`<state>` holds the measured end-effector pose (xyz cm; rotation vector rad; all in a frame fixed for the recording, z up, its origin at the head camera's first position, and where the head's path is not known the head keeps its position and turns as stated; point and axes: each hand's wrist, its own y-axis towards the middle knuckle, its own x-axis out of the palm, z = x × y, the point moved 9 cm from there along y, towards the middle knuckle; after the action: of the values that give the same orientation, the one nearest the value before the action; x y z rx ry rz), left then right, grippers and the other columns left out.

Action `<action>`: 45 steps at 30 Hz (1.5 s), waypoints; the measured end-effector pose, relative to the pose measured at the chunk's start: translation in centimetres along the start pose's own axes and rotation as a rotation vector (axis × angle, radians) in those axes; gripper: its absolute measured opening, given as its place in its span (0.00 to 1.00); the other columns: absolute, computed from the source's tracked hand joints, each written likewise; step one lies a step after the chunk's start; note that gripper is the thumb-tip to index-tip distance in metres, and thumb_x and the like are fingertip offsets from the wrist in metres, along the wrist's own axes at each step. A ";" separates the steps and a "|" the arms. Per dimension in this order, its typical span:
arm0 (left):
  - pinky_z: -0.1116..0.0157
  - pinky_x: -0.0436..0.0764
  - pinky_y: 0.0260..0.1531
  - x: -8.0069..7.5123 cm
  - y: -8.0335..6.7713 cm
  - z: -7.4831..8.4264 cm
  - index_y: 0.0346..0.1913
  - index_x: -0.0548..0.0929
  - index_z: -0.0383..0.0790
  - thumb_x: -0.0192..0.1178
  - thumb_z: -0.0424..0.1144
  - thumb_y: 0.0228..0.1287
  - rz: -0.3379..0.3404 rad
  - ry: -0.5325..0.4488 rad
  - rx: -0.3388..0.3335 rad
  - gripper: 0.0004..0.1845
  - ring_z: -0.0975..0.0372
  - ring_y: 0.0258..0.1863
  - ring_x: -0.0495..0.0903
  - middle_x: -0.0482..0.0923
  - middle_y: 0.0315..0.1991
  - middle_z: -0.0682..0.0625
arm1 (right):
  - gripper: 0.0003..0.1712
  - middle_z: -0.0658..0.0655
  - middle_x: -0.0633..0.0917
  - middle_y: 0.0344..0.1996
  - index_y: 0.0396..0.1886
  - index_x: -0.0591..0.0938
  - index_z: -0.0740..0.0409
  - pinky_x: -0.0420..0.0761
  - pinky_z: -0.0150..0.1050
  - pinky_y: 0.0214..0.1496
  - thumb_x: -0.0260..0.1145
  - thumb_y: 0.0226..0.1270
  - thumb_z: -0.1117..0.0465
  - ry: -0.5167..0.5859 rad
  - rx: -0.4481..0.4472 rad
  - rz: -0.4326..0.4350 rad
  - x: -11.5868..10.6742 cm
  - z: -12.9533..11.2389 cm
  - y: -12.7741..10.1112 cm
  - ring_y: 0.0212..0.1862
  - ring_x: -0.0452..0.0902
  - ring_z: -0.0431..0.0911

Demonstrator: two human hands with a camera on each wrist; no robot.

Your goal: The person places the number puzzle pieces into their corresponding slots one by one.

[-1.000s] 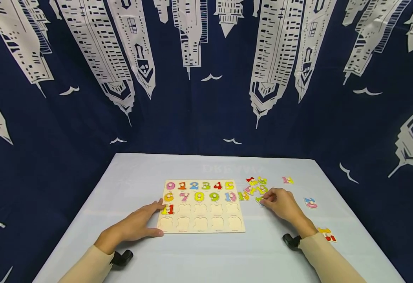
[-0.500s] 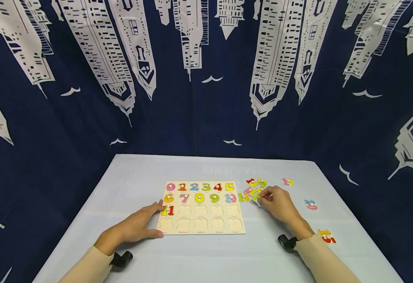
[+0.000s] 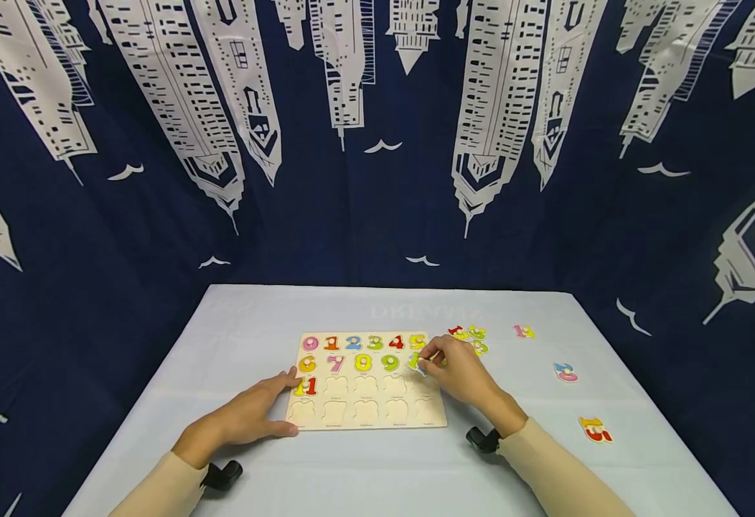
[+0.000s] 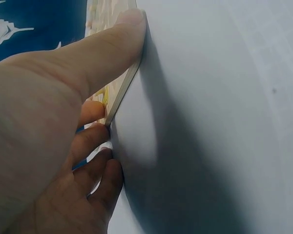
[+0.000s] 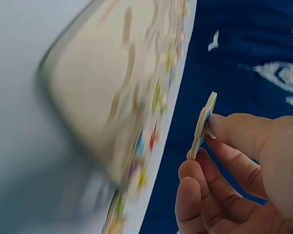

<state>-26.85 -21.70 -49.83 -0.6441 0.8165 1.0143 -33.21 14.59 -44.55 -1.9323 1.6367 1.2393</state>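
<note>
Right hand [image 3: 461, 373] pinches a thin number piece [image 5: 203, 125] by its edge, above the puzzle board's [image 3: 366, 413] three-o'clock edge. Left hand [image 3: 248, 413], fingers straight, presses the board's nine-o'clock edge. Pale wood; coloured numerals 0 to 11 read across it. Loose numerals [image 3: 466, 334] lie at two o'clock.

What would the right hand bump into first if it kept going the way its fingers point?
Probably the puzzle board: the right hand, pinching a number piece, points left over its right edge, toward the 10. How high it hovers is unclear.
</note>
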 end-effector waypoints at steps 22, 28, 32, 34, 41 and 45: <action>0.27 0.66 0.88 -0.1 0.1 0.2 0.85 0.76 0.41 0.86 0.55 0.68 -0.011 0.021 0.025 0.49 0.31 0.91 0.65 0.63 0.93 0.34 | 0.04 0.49 0.93 0.37 0.39 0.95 0.54 0.83 0.29 0.45 0.83 0.75 0.66 0.010 -0.226 -0.286 12.0 -10.7 3.9 0.40 0.82 0.37; 0.27 0.65 0.88 -0.1 0.0 0.2 0.85 0.75 0.41 0.86 0.55 0.68 -0.015 0.012 0.027 0.49 0.30 0.91 0.64 0.62 0.93 0.33 | 0.05 0.49 0.94 0.35 0.37 0.95 0.54 0.82 0.29 0.45 0.84 0.74 0.65 0.006 -0.198 -0.294 12.9 -11.0 4.2 0.38 0.80 0.34; 0.27 0.65 0.88 0.0 0.0 0.3 0.85 0.75 0.41 0.85 0.55 0.68 -0.018 0.007 0.020 0.49 0.30 0.91 0.64 0.62 0.93 0.33 | 0.06 0.49 0.95 0.35 0.36 0.95 0.54 0.83 0.29 0.45 0.84 0.74 0.65 0.001 -0.196 -0.280 12.8 -11.1 4.1 0.38 0.81 0.34; 0.27 0.65 0.89 0.0 0.0 0.3 0.85 0.75 0.41 0.85 0.55 0.69 -0.019 0.004 0.018 0.49 0.31 0.91 0.64 0.62 0.93 0.33 | 0.05 0.48 0.94 0.35 0.37 0.95 0.54 0.83 0.28 0.45 0.84 0.75 0.65 0.001 -0.198 -0.279 12.9 -11.0 4.0 0.37 0.80 0.33; 0.27 0.65 0.89 0.1 -0.1 0.0 0.85 0.75 0.41 0.85 0.55 0.68 -0.018 0.003 0.012 0.49 0.31 0.92 0.63 0.62 0.94 0.34 | 0.03 0.49 0.91 0.35 0.40 0.96 0.56 0.82 0.26 0.43 0.82 0.76 0.67 -0.010 -0.229 -0.276 13.0 -11.4 3.9 0.38 0.77 0.32; 0.27 0.65 0.88 0.0 0.0 0.1 0.86 0.75 0.40 0.85 0.55 0.69 -0.017 0.012 0.025 0.49 0.30 0.91 0.63 0.61 0.94 0.33 | 0.03 0.49 0.91 0.35 0.40 0.97 0.55 0.83 0.26 0.43 0.82 0.77 0.66 -0.037 -0.250 -0.275 12.9 -11.5 3.9 0.39 0.77 0.32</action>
<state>-26.82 -21.60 -49.77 -0.6350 0.8316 0.9842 -32.59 -3.02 -46.79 -2.1775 1.1933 1.4076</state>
